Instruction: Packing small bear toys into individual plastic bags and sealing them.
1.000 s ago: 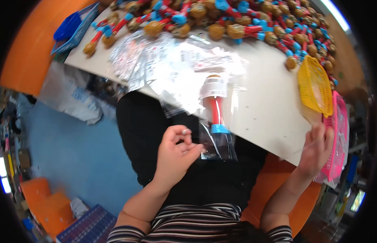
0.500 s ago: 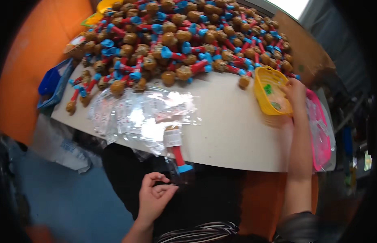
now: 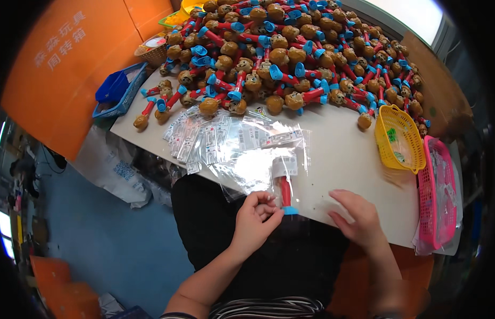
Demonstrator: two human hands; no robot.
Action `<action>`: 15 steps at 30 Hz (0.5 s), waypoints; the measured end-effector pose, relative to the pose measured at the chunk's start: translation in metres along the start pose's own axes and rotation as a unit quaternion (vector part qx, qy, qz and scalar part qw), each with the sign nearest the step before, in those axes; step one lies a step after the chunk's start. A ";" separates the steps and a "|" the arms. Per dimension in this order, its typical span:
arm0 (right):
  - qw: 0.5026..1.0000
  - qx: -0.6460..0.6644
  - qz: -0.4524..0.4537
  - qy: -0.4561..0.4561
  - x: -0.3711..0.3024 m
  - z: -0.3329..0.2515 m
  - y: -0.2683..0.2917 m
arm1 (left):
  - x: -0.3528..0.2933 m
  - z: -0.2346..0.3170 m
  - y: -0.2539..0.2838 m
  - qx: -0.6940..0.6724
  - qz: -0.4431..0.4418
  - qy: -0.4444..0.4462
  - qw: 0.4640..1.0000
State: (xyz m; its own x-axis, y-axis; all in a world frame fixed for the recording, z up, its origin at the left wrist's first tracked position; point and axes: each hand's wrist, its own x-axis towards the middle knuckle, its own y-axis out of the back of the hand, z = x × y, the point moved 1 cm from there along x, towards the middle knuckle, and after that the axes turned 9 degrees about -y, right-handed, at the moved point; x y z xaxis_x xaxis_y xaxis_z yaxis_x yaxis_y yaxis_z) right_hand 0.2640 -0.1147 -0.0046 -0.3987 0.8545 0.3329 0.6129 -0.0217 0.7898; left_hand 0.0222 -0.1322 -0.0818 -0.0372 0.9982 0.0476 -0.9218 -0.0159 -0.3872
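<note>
My left hand (image 3: 256,222) is closed in a pinch at the mouth of a clear plastic bag, near the table's front edge. Inside that bag lies a toy with a red handle (image 3: 285,192) and a blue base; a white label covers its upper end. To the right of the bag hovers my right hand (image 3: 359,217), thumb and fingers apart, with nothing plainly visible between them. Beyond the left hand, flat clear bags with printed white cards (image 3: 213,141) lie spread and overlapping, glaring with reflected light.
A large heap of similar toys with brown heads (image 3: 279,56) fills the table's far side. On the right stand a yellow basket (image 3: 382,139) with small green items and a pink basket (image 3: 427,212). A blue basket (image 3: 122,106) sits at the left edge beside an orange panel (image 3: 82,69).
My right hand has left the yellow basket and come back toward the bagged toy. My left hand stays by the bag's mouth. The whole view has shifted, moving the table rightward in the picture.
</note>
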 end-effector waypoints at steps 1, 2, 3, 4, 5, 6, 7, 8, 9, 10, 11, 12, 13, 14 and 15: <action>1.000 0.001 0.002 -0.002 0.006 -0.007 -0.006 | 0.007 0.002 -0.002 0.029 -0.004 -0.005 1.000; 1.000 0.009 0.007 0.005 0.012 -0.012 -0.013 | 0.013 0.002 -0.004 0.030 -0.006 -0.003 1.000; 1.000 0.018 0.013 0.015 0.017 -0.013 -0.017 | 0.019 0.001 -0.006 0.044 -0.008 -0.008 0.999; 1.000 0.019 0.013 0.014 0.018 -0.012 -0.020 | 0.025 0.000 -0.008 0.058 -0.010 -0.012 0.998; 0.999 0.006 0.010 0.038 0.019 -0.011 -0.024 | 0.031 -0.003 -0.009 0.065 -0.015 -0.003 0.998; 0.998 -0.006 0.005 0.060 0.016 -0.010 -0.028 | 0.033 -0.003 -0.010 0.065 -0.013 0.002 0.998; 0.998 -0.004 0.000 0.056 0.016 -0.006 -0.031 | 0.035 -0.002 -0.011 0.067 -0.026 -0.006 0.997; 0.996 -0.022 0.008 0.091 0.017 -0.002 -0.034 | 0.037 -0.002 -0.012 0.069 -0.037 -0.013 0.997; 0.991 -0.040 0.014 0.124 0.012 0.001 -0.036 | 0.036 0.002 -0.010 0.087 -0.045 -0.006 0.995; 0.992 -0.035 0.007 0.117 0.006 0.005 -0.038 | 0.032 0.004 -0.007 0.130 -0.040 -0.032 0.990; 0.992 -0.035 0.018 0.124 -0.001 0.009 -0.039 | 0.023 0.003 -0.001 0.180 -0.032 -0.072 0.981; 0.990 -0.036 0.032 0.133 -0.005 0.011 -0.040 | 0.016 0.005 0.006 0.228 -0.025 -0.116 0.966; 0.991 -0.036 0.030 0.126 -0.010 0.015 -0.040 | 0.011 0.008 0.011 0.285 -0.023 -0.167 0.944; 0.994 -0.009 0.034 0.101 -0.017 0.019 -0.040 | 0.007 0.011 0.016 0.340 -0.022 -0.218 0.915; 0.996 0.019 0.038 0.078 -0.022 0.022 -0.039 | 0.002 0.012 0.023 0.373 -0.036 -0.232 0.898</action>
State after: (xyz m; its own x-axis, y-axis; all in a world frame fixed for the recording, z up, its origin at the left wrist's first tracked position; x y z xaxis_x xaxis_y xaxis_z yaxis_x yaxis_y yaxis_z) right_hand 0.2637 -0.1215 -0.0543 -0.4494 0.7605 0.4687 0.6698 -0.0602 0.7401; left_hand -0.0037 -0.1316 -0.0801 0.0354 0.8690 0.4936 -0.9238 -0.1600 0.3478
